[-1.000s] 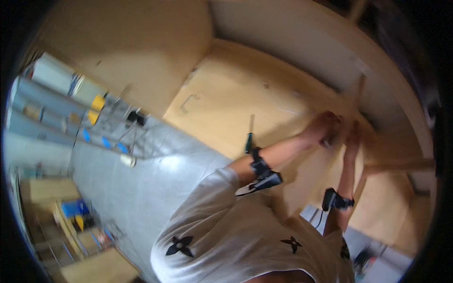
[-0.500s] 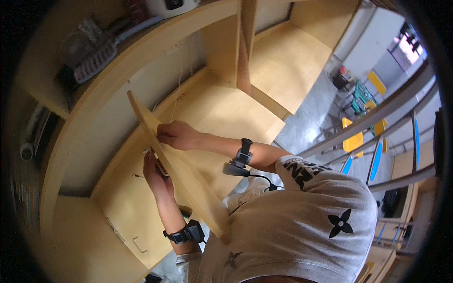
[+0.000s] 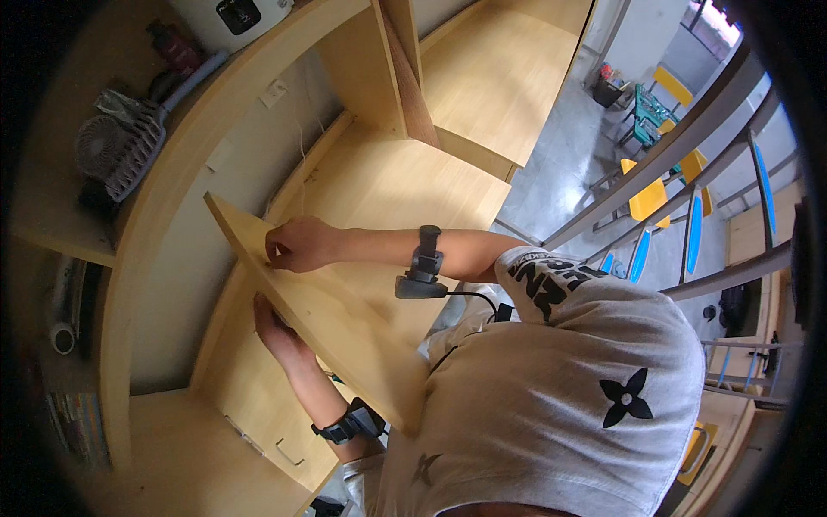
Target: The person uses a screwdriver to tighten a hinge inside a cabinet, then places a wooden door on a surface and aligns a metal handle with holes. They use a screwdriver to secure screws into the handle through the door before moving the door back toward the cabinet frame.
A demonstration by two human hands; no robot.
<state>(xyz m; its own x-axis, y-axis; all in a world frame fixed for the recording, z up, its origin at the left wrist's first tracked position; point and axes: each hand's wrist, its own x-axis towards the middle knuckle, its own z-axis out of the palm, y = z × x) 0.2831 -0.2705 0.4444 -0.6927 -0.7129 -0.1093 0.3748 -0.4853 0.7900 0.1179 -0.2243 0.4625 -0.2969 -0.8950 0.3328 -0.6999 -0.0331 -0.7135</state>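
A light wooden board (image 3: pixel 345 332) stands tilted on edge in front of me, its near end against my shirt. My right hand (image 3: pixel 303 244) is at its right face near the far end, fingers curled in and thumb pressed close; whatever they may pinch is too small to make out. On the board's other side, my left hand (image 3: pixel 277 332) reaches up along the underside, its fingers mostly hidden by the board. Black straps with small devices sit on both forearms, such as the right strap (image 3: pixel 424 263).
Beyond the board lies a wooden desk top (image 3: pixel 413 185). Upper left, a shelf holds a small fan (image 3: pixel 102 145), a hairbrush (image 3: pixel 142 155) and a white appliance (image 3: pixel 233 17). A metal ladder with blue treads (image 3: pixel 693 233) and yellow chairs (image 3: pixel 644 189) stand at right.
The view has shifted slightly. My left hand now sits further behind the board, and the pale-edged thing by it is out of sight. My right hand stays at the board, fingers more curled.
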